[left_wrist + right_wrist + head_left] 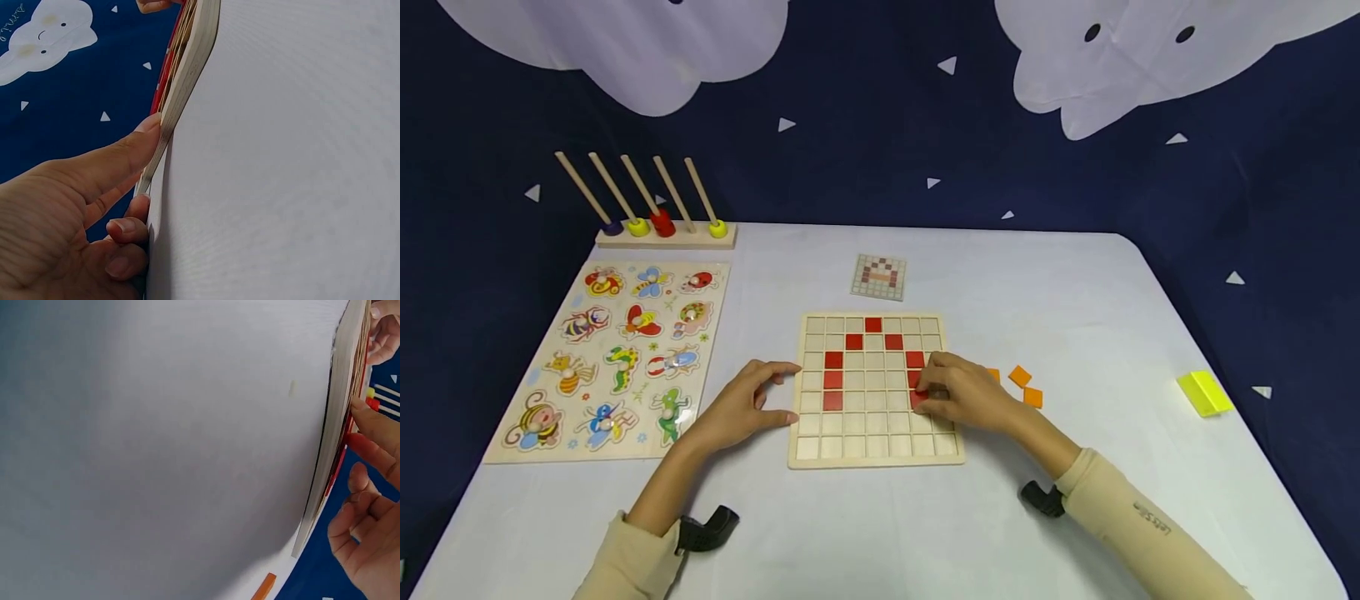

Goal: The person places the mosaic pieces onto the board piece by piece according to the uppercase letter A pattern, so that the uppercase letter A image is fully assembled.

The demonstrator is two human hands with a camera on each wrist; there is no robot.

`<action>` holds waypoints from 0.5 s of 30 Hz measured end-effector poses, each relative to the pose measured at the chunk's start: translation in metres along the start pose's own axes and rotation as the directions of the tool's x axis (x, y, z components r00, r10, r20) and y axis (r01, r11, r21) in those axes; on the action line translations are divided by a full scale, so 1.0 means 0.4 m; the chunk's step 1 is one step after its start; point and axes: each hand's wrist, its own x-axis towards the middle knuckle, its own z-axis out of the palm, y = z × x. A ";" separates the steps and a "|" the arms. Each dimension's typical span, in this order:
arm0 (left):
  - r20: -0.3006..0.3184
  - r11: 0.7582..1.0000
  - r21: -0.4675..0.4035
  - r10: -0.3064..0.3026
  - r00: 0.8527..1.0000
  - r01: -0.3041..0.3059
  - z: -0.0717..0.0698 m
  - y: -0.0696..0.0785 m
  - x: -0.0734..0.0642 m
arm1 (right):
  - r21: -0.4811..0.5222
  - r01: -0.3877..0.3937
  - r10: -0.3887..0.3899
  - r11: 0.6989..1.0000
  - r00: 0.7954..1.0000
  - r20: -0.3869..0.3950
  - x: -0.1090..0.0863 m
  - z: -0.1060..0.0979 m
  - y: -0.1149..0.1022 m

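Note:
A wooden grid board (876, 462) lies mid-table with red square tiles (833, 360) in several cells, forming an arch. My left hand (745, 402) is at the board's left edge; thumb and index fingertip touch the rim, while the other fingers bend beneath, as the left wrist view shows. Over the board's right side, my right hand (966, 390) pinches a red tile (918, 399) with thumb and index finger, at a cell in the right column of the arch. The hand partly hides this tile and those around it.
Orange tiles (1020, 376) lie right of the board, partly behind the right hand. A small pattern card (878, 277) lies beyond it. At left are an insect puzzle board (700, 400) and a peg stand (700, 237). A yellow block (1206, 393) is far right.

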 end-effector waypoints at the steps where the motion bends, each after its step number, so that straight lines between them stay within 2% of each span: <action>1: 0.000 1.000 -0.001 -0.002 1.000 0.002 0.001 -0.001 0.000 | 0.000 -0.005 0.005 1.000 1.000 -0.006 -0.003 -0.002 0.000; 8: -0.001 1.000 0.011 -0.005 1.000 0.005 0.002 -0.003 0.000 | 0.000 -0.038 0.037 0.999 0.993 -0.111 -0.046 -0.057 0.028; 15: -0.003 1.000 0.029 -0.013 1.000 0.013 -0.003 -0.002 -0.002 | -0.085 -0.160 0.144 0.984 0.975 -0.169 -0.119 -0.105 0.112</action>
